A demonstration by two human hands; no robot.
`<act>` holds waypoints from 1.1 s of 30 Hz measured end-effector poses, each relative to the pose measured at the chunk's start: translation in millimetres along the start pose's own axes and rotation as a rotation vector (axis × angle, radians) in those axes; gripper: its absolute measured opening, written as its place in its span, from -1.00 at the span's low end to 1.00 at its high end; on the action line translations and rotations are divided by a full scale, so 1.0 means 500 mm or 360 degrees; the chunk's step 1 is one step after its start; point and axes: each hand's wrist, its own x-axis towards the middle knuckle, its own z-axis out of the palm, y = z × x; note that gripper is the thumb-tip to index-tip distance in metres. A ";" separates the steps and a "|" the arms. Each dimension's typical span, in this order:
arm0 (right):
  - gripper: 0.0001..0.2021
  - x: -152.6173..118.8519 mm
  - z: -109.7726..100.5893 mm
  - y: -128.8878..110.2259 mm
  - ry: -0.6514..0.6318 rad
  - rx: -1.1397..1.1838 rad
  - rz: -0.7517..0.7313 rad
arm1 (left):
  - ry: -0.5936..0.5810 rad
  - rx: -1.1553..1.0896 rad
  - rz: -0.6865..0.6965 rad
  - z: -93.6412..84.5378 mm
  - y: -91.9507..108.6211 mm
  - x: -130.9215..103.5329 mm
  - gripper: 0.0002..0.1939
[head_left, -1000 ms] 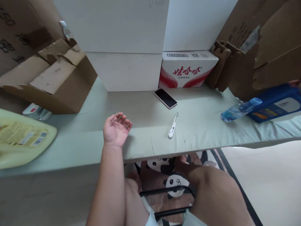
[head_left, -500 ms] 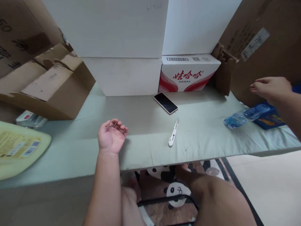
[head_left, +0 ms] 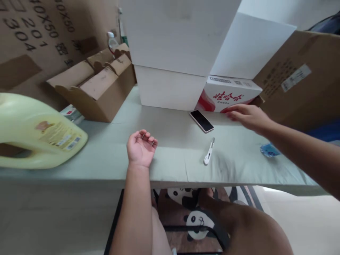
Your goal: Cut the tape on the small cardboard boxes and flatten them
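Note:
My left hand (head_left: 142, 148) rests palm up on the cloth-covered table (head_left: 170, 163), fingers loosely curled. Small thin metal pieces (head_left: 152, 143), like nails or screws, lie across its fingers; their exact kind is too small to tell. My right hand (head_left: 247, 116) hangs over the table before the white box with red lettering (head_left: 230, 96). Its fingers are partly stretched and a little apart, slightly blurred, and nothing shows in them. Between the hands lie a black-screened phone (head_left: 202, 121) and a white utility knife (head_left: 209, 152) with its blade end pointing away from me.
A large pale yellow jug (head_left: 58, 131) stands at the left, beside an opened cardboard box (head_left: 106, 99). Tall white boxes (head_left: 172, 85) form the back. My right forearm partly covers a plastic bottle (head_left: 269, 150); a big brown carton (head_left: 297, 85) stands at the right.
My right hand has swung left from above the bottle to the front of the lettered box, its fingers loosening. The view has shifted left; my left hand stays palm up with the metal pieces.

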 end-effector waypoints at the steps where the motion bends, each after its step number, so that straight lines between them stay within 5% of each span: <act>1: -0.77 0.009 0.036 -0.037 -0.0111 0.0061 -0.0052 | 0.0000 -0.0032 0.0008 -0.004 0.006 -0.002 -0.90; 4: -0.75 0.038 0.151 -0.160 -0.0330 0.0126 -0.0269 | 0.0039 -0.0119 0.0024 -0.012 0.021 -0.007 -0.97; 11: -0.51 0.077 0.391 -0.470 -0.0599 0.0054 -0.0814 | 0.0105 -0.0172 0.0131 -0.021 0.044 -0.002 -0.75; 15: -0.34 0.074 0.473 -0.632 -0.0523 0.0113 -0.1098 | 0.0151 -0.0275 0.0151 -0.032 0.062 0.009 -0.72; 18: -0.48 0.071 0.504 -0.714 -0.0475 0.0236 -0.1152 | 0.0193 -0.0329 0.0149 -0.041 0.076 0.014 -0.74; 21: -0.69 0.069 0.529 -0.741 -0.0514 0.0275 -0.1244 | 0.0202 -0.0338 0.0172 -0.045 0.086 0.015 -0.76; 26: -0.68 0.082 0.557 -0.719 -0.0503 0.0292 -0.1088 | 0.0274 -0.0282 0.0251 -0.043 0.088 0.011 -0.78; 30: -0.66 0.093 0.530 -0.686 -0.0337 0.0402 -0.0921 | 0.0390 -0.0199 0.0369 -0.051 0.085 0.011 -0.76; 33: -0.78 0.071 0.476 -0.611 -0.0200 0.0536 -0.0895 | 0.0717 -0.0086 0.0760 -0.070 0.101 0.010 -0.83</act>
